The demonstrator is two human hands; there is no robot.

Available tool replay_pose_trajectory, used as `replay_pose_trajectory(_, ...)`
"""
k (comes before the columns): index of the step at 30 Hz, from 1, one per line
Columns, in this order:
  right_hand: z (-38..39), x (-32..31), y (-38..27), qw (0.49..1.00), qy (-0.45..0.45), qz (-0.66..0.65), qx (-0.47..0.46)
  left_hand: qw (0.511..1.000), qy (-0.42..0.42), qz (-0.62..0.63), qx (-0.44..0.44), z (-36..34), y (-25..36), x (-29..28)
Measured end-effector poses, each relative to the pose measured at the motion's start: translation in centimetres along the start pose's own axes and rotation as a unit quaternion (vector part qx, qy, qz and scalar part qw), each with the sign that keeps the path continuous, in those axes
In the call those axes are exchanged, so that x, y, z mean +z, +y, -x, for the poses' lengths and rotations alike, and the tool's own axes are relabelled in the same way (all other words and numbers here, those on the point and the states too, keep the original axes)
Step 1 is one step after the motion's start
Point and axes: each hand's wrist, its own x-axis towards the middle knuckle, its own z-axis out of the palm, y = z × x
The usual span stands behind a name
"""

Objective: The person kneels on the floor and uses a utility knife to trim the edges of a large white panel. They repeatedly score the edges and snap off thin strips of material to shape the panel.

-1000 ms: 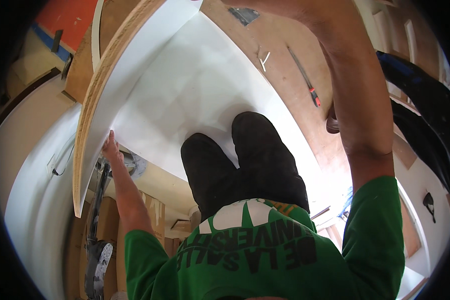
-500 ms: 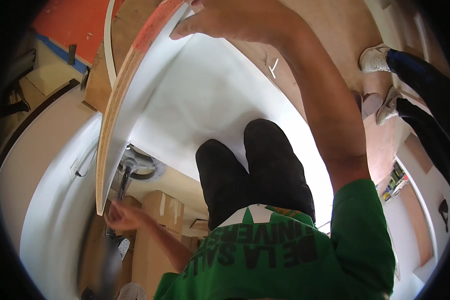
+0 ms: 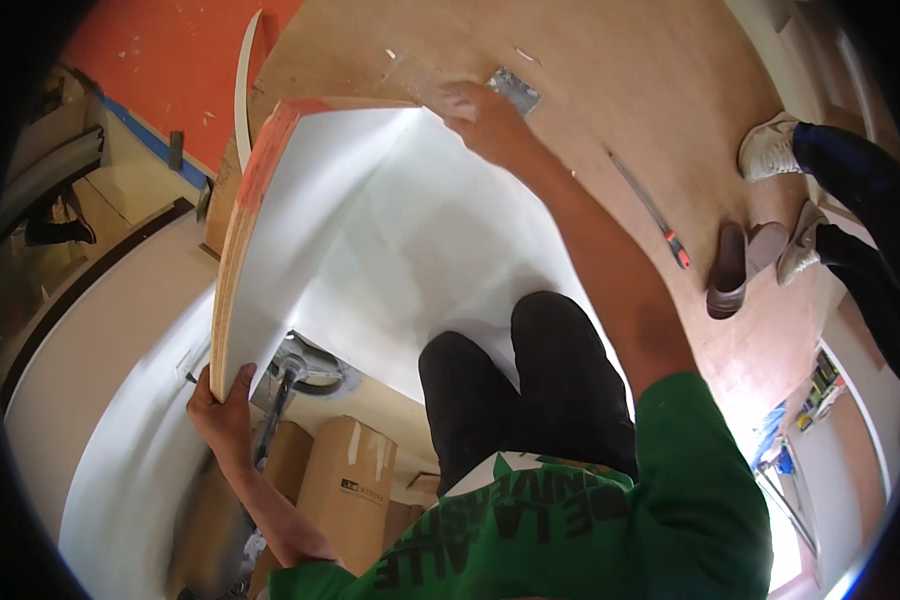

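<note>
A large white-faced panel (image 3: 390, 240) with a raised side (image 3: 295, 190) lies before my knees; the side's plywood edge (image 3: 232, 270) bows, and its far part is reddish. My left hand (image 3: 225, 415) is closed round the near end of that side, thumb on the white inner face. At the panel's far corner my right hand (image 3: 485, 115) reaches across the rim; its fingers look bent and blurred, and whether they grip the rim is unclear. Just beyond it, a flat grey metal piece (image 3: 516, 90) lies on the brown board.
A red-handled slim tool (image 3: 655, 215) and brown slip-on shoes (image 3: 730, 275) lie on the brown board (image 3: 630, 80). Another person's white shoes (image 3: 770, 148) are at the right. Cardboard boxes (image 3: 345, 490) and a grey metal base (image 3: 315, 370) stand at the lower left.
My left hand has come up and closed on the panel's near end. My right hand has shifted off the raised side's far end to the right. The slim tool and metal piece now show.
</note>
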Motion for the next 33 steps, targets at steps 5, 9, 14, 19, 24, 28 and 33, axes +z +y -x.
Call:
replay_pose_trajectory(5,0.2,6.5,5.2,0.995,0.058,0.083,-0.012,1.0,0.008,0.017,0.014,-0.2,-1.1,0.2)
replay_pose_trajectory(9,-0.9,8.2,5.4,0.99,0.098,0.099,0.018,1.0,0.014,0.007,0.025,0.4,-1.6,0.4)
replay_pose_trajectory(14,-2.0,8.5,5.2,0.991,0.099,0.093,0.015,1.0,-0.005,-0.02,0.002,0.6,-1.3,0.0)
replay_pose_trajectory(19,-2.2,8.8,6.4,0.989,0.125,0.08,-0.015,0.999,-0.024,0.012,-0.03,0.7,-0.7,0.0)
replay_pose_trajectory(24,-2.8,9.8,7.4,0.98,0.173,0.096,-0.02,1.0,-0.018,-0.006,-0.006,0.7,-0.3,0.0)
replay_pose_trajectory(28,-3.6,11.2,8.5,0.962,0.228,0.143,-0.039,1.0,-0.016,-0.024,0.01,0.8,0.5,0.2)
replay_pose_trajectory(33,-5.2,11.1,11.2,0.955,0.217,0.16,-0.126,1.0,-0.01,-0.012,0.021,0.6,0.6,0.1)
